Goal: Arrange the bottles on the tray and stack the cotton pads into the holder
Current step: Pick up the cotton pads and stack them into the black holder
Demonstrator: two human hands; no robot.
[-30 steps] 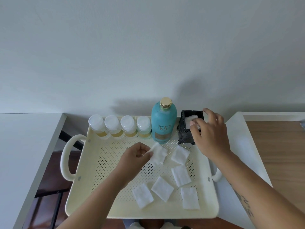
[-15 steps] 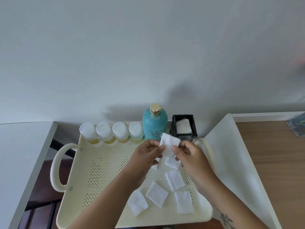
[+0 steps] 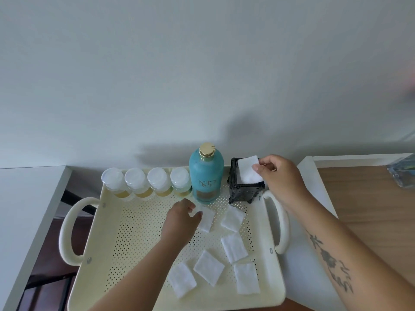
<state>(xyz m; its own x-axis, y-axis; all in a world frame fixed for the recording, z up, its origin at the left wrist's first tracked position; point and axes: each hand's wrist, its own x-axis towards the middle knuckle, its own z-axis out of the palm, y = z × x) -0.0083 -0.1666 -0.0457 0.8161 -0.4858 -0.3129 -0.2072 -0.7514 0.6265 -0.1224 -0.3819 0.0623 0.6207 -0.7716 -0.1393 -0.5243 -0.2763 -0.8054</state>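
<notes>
Right hand (image 3: 278, 176) pinches cotton pad (image 3: 248, 171) at holder (image 3: 244, 191) top; left hand (image 3: 182, 221) grips second pad (image 3: 207, 221) on tray (image 3: 134, 243).

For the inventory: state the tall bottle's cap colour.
Gold cap on the teal bottle; head view.

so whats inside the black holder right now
One white pad, pinched by the right hand, lies tilted across the holder's mouth. It and the dark walls cover whatever is stacked below.

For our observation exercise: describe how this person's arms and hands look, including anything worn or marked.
Left grip and right grip are bare hands: no gloves, rings or watch visible. No sleeves show. The right forearm carries a dark floral tattoo.
</notes>
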